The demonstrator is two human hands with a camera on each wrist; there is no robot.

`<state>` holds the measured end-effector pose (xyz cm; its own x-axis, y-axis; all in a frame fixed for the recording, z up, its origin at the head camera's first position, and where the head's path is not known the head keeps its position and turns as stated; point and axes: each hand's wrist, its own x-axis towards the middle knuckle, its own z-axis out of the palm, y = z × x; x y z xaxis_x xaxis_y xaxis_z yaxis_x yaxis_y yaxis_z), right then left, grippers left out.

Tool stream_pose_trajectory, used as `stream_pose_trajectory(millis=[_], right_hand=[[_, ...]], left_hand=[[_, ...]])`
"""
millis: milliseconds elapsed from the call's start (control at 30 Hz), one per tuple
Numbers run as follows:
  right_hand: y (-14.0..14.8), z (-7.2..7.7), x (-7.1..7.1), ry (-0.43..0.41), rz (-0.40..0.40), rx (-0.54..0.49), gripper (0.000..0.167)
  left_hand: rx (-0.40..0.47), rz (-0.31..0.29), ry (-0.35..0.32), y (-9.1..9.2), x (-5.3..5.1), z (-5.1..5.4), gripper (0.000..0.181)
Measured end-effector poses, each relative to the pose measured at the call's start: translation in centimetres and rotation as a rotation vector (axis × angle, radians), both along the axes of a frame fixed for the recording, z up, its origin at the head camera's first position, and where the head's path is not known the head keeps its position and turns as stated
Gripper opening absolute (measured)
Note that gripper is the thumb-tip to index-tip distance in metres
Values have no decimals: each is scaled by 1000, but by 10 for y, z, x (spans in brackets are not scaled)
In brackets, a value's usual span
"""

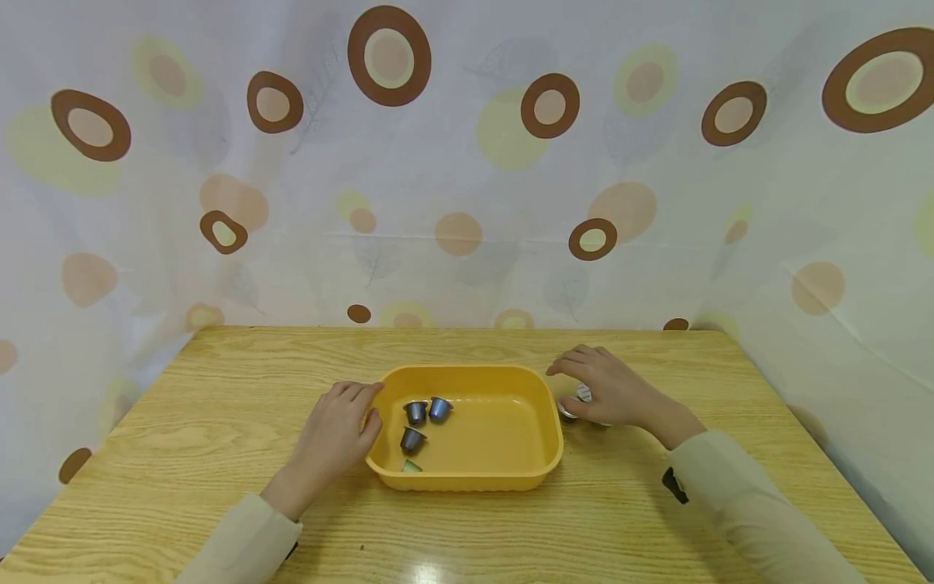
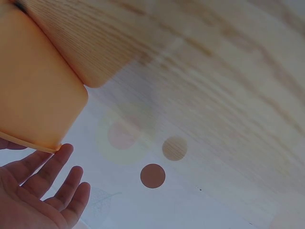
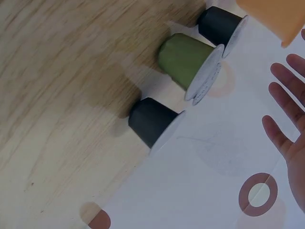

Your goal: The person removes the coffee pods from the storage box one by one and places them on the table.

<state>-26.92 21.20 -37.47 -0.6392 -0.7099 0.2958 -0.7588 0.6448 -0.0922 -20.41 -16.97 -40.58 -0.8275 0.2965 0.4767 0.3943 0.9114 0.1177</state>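
A yellow plastic tray [image 1: 496, 483] stands on the wooden table. Inside its left part lie several coffee capsules: a blue one [image 1: 440, 410], two dark ones [image 1: 413, 440], and a green one [image 1: 412, 466] partly hidden by the front wall. My left hand [image 1: 332, 434] rests against the tray's left rim, thumb and fingertips touching it, the other fingers spread loosely. Right of the tray, my right hand [image 1: 613, 388] hovers over more capsules, fingers apart and holding nothing. In the right wrist view, a green capsule [image 3: 183, 62] stands between two dark capsules [image 3: 151, 121], foil lids facing up.
The table [image 1: 219, 422] extends on both sides of the tray and in front of it. A white curtain [image 1: 452, 162] with brown and yellow ovals hangs behind the table and along its sides.
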Motion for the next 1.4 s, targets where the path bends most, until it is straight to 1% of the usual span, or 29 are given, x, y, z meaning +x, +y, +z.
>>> stream_pose_trajectory(millis=[400, 633, 733, 867, 1167, 1300, 1400], right_hand=[[-19, 5, 2, 9, 34, 6, 29], [-33, 7, 5, 44, 69, 27, 29], [-39, 7, 6, 31, 70, 44, 30], [-47, 4, 6, 12, 76, 51, 31], [-64, -1, 6, 40, 164, 26, 34], [-71, -5, 5, 37, 174, 43, 36], [-77, -7, 4, 49, 179, 60, 37]], left_hand=[[-2, 6, -7, 0, 0, 0, 34], [-5, 6, -8, 0, 0, 0, 34], [-6, 6, -3, 0, 0, 0, 34], [-7, 8, 0, 0, 0, 1, 34], [-1, 4, 6, 1, 0, 0, 33], [-2, 2, 13, 0, 0, -1, 33], [0, 0, 16, 0, -1, -1, 33]])
